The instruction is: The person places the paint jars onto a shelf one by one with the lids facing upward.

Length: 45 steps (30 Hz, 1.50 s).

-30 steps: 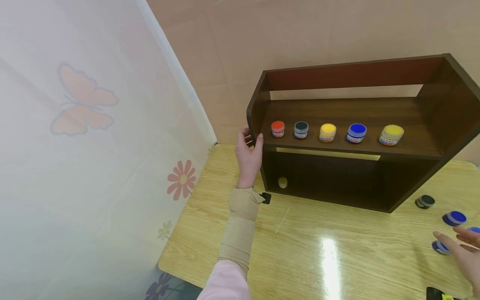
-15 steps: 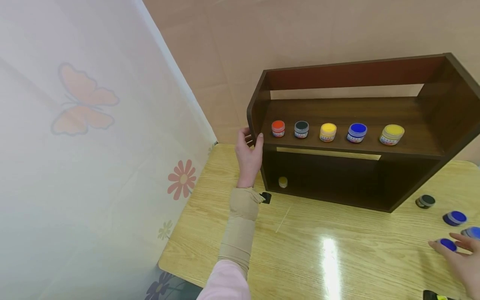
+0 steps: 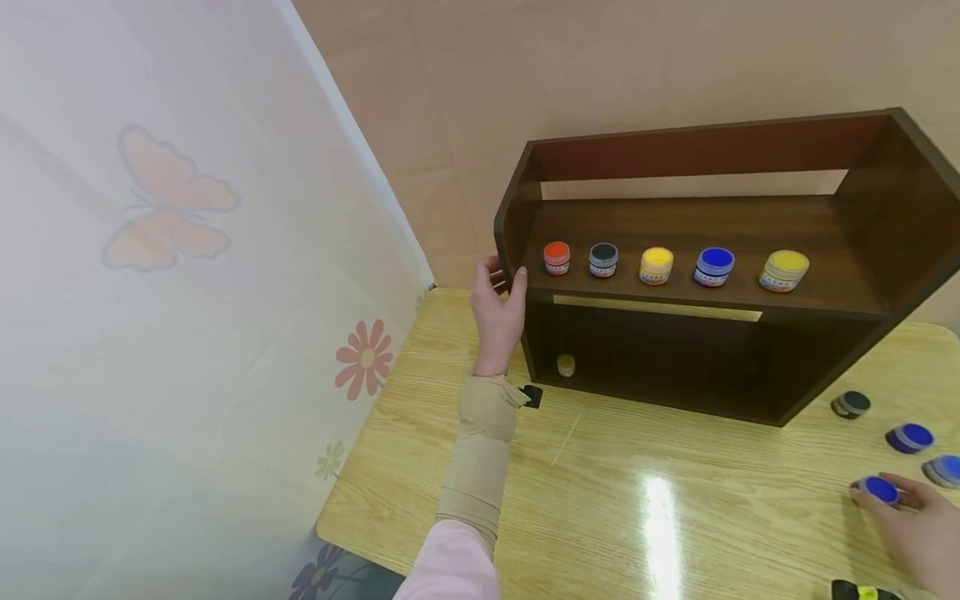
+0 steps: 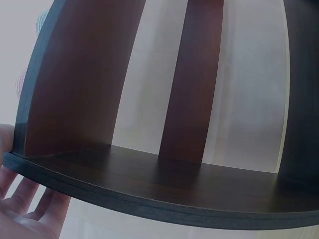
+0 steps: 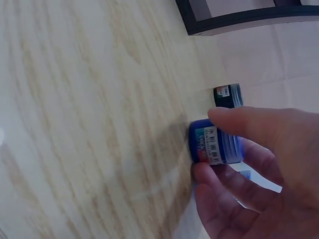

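My left hand (image 3: 498, 321) grips the left side panel of a dark brown two-tier wooden shelf (image 3: 705, 218). In the left wrist view its fingers (image 4: 52, 211) lie outside the panel. At the lower right of the head view, my right hand (image 3: 918, 533) pinches a small blue paint jar (image 3: 879, 490) between thumb and fingers. The right wrist view shows this jar's printed label (image 5: 208, 145) and clear lid; whether it still touches the table cannot be told.
On the upper tier stand red (image 3: 557, 259), black (image 3: 603, 260), orange-yellow (image 3: 656, 266), blue (image 3: 713, 267) and yellow (image 3: 784, 271) jars. A small yellow jar (image 3: 566, 365) sits below. Black (image 3: 851, 405), dark blue (image 3: 910, 437) and lighter blue (image 3: 945, 471) jars stand right on the wooden table (image 3: 600, 500).
My right hand has come in from the right, closed around the blue paint jar and shifted it slightly left. The left hand and the shelf have stayed put.
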Motion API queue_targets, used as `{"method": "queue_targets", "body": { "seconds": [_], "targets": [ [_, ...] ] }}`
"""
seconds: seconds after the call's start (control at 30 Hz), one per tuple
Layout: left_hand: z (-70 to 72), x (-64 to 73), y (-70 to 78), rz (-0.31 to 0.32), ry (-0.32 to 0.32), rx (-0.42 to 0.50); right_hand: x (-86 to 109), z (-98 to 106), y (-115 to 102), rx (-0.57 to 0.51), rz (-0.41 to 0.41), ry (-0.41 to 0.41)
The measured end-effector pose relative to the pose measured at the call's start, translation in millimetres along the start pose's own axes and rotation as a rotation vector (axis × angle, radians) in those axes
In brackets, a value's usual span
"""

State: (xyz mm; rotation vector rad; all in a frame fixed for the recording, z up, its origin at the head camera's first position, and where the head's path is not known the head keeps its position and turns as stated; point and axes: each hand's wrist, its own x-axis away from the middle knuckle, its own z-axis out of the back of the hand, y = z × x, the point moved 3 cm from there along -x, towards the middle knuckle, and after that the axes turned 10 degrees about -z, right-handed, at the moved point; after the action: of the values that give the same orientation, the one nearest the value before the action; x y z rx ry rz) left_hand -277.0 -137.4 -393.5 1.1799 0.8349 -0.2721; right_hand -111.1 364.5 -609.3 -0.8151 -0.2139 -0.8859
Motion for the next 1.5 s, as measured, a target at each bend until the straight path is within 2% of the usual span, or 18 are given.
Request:
{"method": "queue_targets", "body": {
  "seconds": [0.27,0.63,0.8,1.03,1.2,1.37,1.5],
  "targets": [
    [0.6,0.9,0.9,-0.001,0.005,-0.004,4.7,0.0,-1.7,0.044,-0.037,0.0],
    [0.6,0.9,1.5,-0.004,0.002,-0.016,30.6,9.6,-25.5,-0.043,-0.004,0.052],
    [0.4,1.1,1.0,-0.01,0.006,-0.016,30.6,9.3,-28.9,-0.026,0.015,0.048],
    [-0.1,1.3,0.1,0.0,-0.001,-0.023,28.4,6.9,-27.7,-0.011,-0.018,0.024],
    [-0.2,0.8,1.7,0.007,-0.006,-0.018,32.3,10.0,-34.3,-0.082,-0.001,0.052],
    [-0.7,0.1,1.3,0.01,-0.005,-0.015,36.3,17.7,-46.7,-0.156,0.063,0.108],
    [-0.8,0.1,0.9,0.005,-0.004,-0.018,39.7,23.2,-54.4,-0.244,0.082,0.129]
  ]
}}
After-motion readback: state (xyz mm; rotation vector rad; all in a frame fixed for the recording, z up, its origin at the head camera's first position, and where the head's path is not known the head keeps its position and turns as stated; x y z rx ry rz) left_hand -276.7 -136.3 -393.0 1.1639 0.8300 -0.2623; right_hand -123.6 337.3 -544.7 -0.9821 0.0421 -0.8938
